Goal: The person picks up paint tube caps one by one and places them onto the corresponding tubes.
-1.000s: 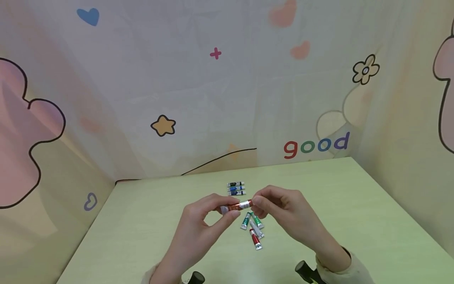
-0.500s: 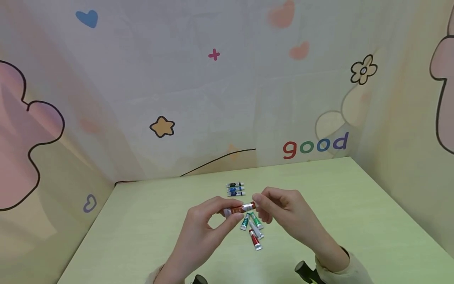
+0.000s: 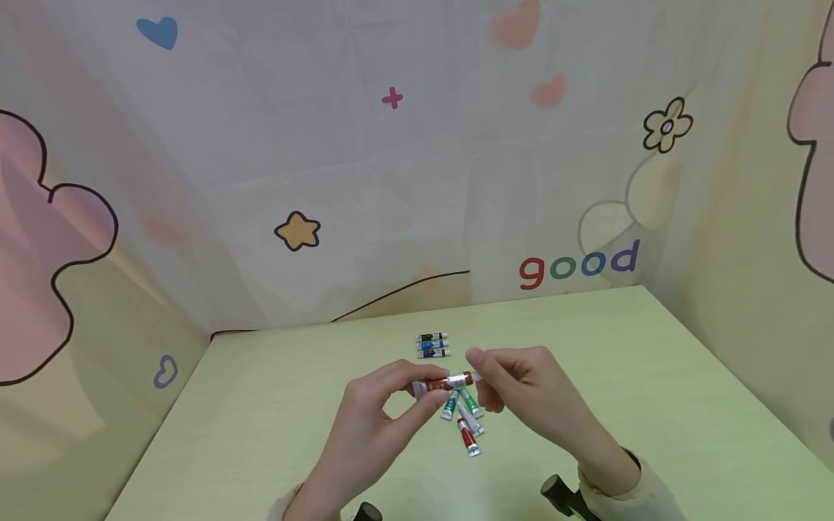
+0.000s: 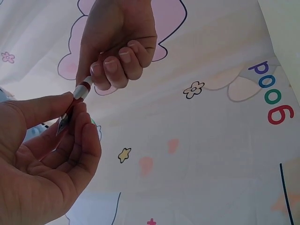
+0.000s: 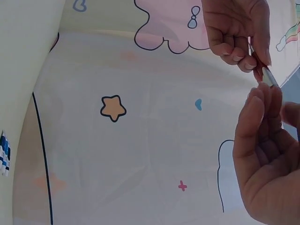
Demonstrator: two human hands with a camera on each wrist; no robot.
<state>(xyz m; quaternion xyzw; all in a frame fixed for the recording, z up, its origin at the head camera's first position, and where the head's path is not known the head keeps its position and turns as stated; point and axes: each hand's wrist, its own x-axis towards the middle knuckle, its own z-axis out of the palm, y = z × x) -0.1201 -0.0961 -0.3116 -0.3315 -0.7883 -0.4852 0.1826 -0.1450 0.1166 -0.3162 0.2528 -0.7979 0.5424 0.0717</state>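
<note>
A reddish-brown paint tube (image 3: 448, 381) with a silver band and a white cap is held up above the table. My left hand (image 3: 384, 412) pinches its flat crimped end between thumb and fingers. At the cap end, my right hand (image 3: 528, 387) has its fingers curled against the white cap, the thumb raised beside it. In the left wrist view the cap (image 4: 89, 80) meets the right hand's fingers; its thumb is hidden there. Below the hands lie green paint tubes (image 3: 472, 403), a white-silver tube (image 3: 470, 420) and a red tube (image 3: 469, 438).
Farther back, 3 tubes in dark green and blues (image 3: 433, 345) lie in a neat row. The pale green table (image 3: 293, 405) runs back to a printed cloth wall (image 3: 391, 181), with cloth on both sides.
The right thumb has shifted up and away from the tube's end, and the white cap has come into sight. The tube and the left hand have moved slightly right.
</note>
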